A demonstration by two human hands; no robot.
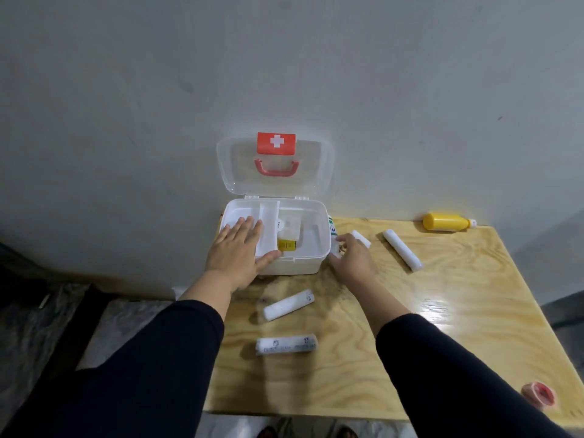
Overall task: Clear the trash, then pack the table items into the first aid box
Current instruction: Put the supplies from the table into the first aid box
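Note:
The white first aid box [308, 262] stands open at the table's back left, its clear lid [316, 172] with a red cross upright against the wall. Inside lie a clear tray and a small yellow item [287, 245]. My left hand [240, 251] rests flat and spread on the box's left front rim. My right hand [350, 257] is just right of the box, fingers curled around a white bandage roll [361, 238]. Three more white rolls lie on the table: a white roll on the right [402, 250], one in the middle [288, 305], one in front [286, 344].
A yellow bottle [447, 221] lies on its side at the table's back right by the wall. A pink tape roll [538, 396] sits at the front right corner. A green-and-white pack [331, 227] is wedged behind the box's right side. The wooden table [442, 327] ends left of the box.

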